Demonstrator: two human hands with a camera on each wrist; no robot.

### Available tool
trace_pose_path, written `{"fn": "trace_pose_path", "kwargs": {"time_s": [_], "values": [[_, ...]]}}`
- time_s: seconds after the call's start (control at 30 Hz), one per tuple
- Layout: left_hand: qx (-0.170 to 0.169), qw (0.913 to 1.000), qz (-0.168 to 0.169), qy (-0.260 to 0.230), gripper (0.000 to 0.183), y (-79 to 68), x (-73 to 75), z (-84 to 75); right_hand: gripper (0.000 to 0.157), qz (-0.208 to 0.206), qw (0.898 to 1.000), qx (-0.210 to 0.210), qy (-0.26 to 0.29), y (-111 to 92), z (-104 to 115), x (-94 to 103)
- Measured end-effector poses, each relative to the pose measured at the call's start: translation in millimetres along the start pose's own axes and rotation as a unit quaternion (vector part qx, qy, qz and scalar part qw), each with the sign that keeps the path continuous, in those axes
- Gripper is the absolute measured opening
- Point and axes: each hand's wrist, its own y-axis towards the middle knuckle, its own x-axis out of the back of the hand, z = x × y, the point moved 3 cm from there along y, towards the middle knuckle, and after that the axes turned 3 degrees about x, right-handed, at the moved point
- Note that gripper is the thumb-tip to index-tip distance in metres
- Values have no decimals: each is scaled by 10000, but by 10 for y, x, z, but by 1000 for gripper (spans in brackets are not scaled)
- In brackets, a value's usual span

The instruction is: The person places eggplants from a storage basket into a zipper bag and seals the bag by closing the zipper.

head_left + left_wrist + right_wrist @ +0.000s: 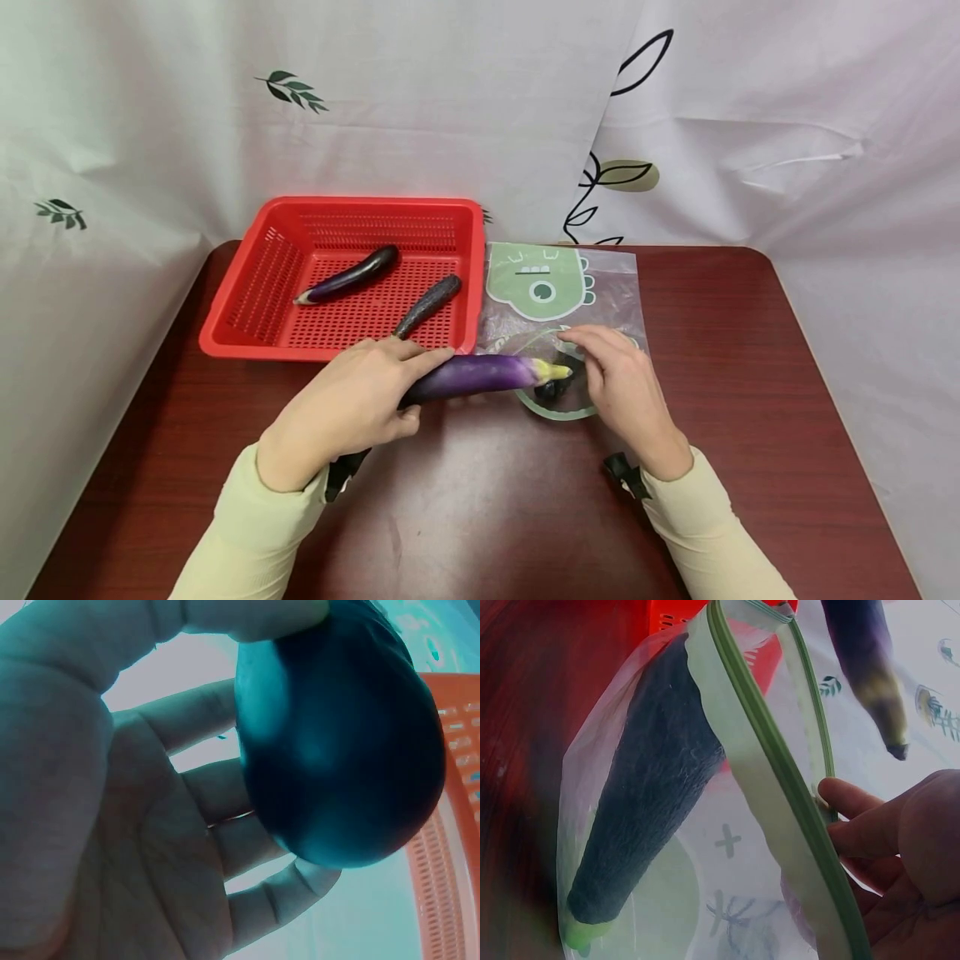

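Note:
My left hand (356, 396) grips a long purple eggplant (476, 375) with a pale yellow-green stem end. That stem end points right, over the open mouth of a clear zip bag (558, 414). In the left wrist view, the eggplant's dark rounded end (341, 765) faces the camera, thumb above it and fingers along its side. My right hand (618, 383) holds the bag's rim, its fingertips at the green zip strip (784, 780). Inside the bag lies a dark, rough-skinned long vegetable (649, 787) with a light green end, seen through the plastic.
A red perforated basket (258, 346) stands to the left at the back of the brown table (750, 400). In it lie a glossy dark eggplant (352, 277) and a dark, rough-skinned long vegetable (427, 306). White patterned cloth (420, 100) hangs behind the table and at its sides.

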Motion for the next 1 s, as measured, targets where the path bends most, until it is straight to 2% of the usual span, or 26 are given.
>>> {"fn": "trace_pose_path", "kwargs": {"time_s": [0.2, 0.53, 1.0], "values": [[-140, 9999, 47, 7, 73, 20, -53, -69, 32, -3, 10000, 29, -16, 4, 2, 1], [-405, 9990, 163, -3, 65, 68, -130, -199, 32, -12, 10000, 25, 24, 5, 4, -4], [-438, 9988, 171, 123, 60, 149, -178, -301, 32, 29, 10000, -18, 23, -6, -3, -20]]}}
